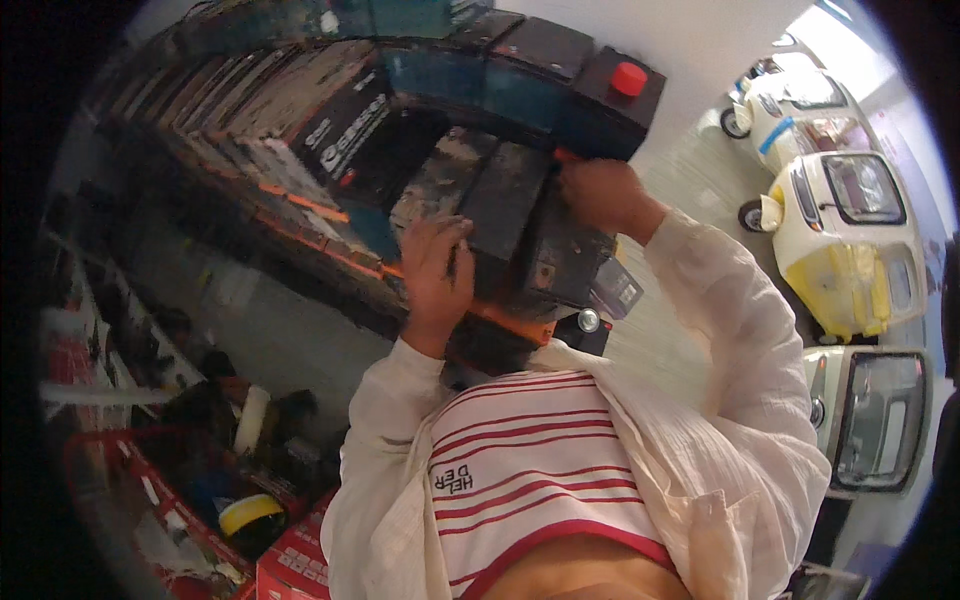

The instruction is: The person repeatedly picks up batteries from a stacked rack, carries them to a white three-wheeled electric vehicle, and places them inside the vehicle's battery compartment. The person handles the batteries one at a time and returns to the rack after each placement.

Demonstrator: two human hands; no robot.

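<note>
Black block-shaped batteries with worn, dusty tops stand close together in front of me. My left hand (437, 280) rests on the near edge of a dusty battery (440, 180), its fingers a little bent and thumb apart, with dark smudges on the fingertips. Just right of it is a plain dark battery (508, 190). Farther right, my right hand (605, 197) is closed, knuckles up, at the far end of a battery (570, 260). A bit of orange shows by its fingertips; what the fingers hold is hidden.
A long row of batteries (230, 110) runs off to the left. A red round cap (628, 79) sits on a far battery. White three-wheeled vehicles (850, 190) stand at right. At lower left are a red crate (110, 470) and a roll of yellow tape (250, 514).
</note>
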